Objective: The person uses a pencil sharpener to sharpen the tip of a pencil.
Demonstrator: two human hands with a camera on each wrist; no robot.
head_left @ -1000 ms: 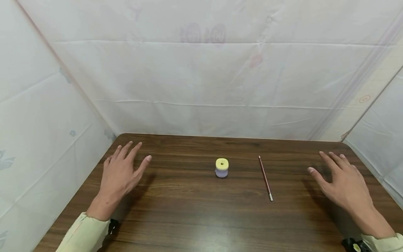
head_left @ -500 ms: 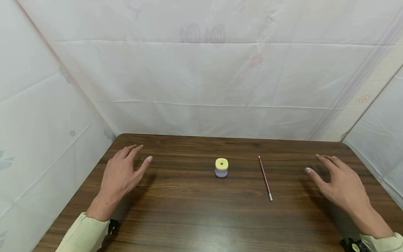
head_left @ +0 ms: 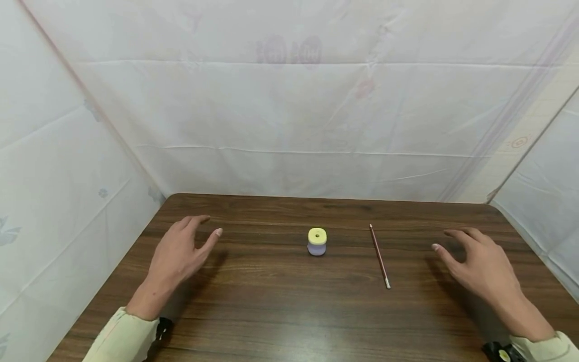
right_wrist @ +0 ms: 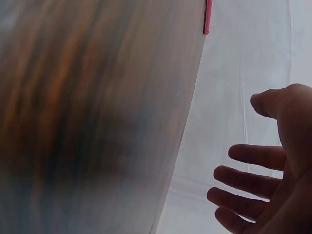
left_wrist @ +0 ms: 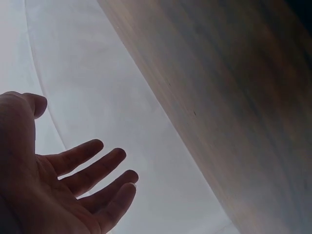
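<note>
Nearest the camera, 2 pale sleeves led to the hands above the wooden table (head_left: 271,311). Over the last second both had drifted inward and their fingers had bent from flat to loosely curved. The left hand (head_left: 178,254) hovered slack and held nothing; the right hand (head_left: 481,264) did the same, its thumb pointing toward the pencil (head_left: 379,256). That inward creep read as the start of a reach, though neither hand touched anything.

Farther out, the pencil lay flat, near the right hand but apart from it. The yellow-topped sharpener (head_left: 317,242) stood upright mid-table, well apart from the left hand. Nothing lay between hands and objects. Behind, white sheeting (head_left: 289,110) closed off the table.
</note>
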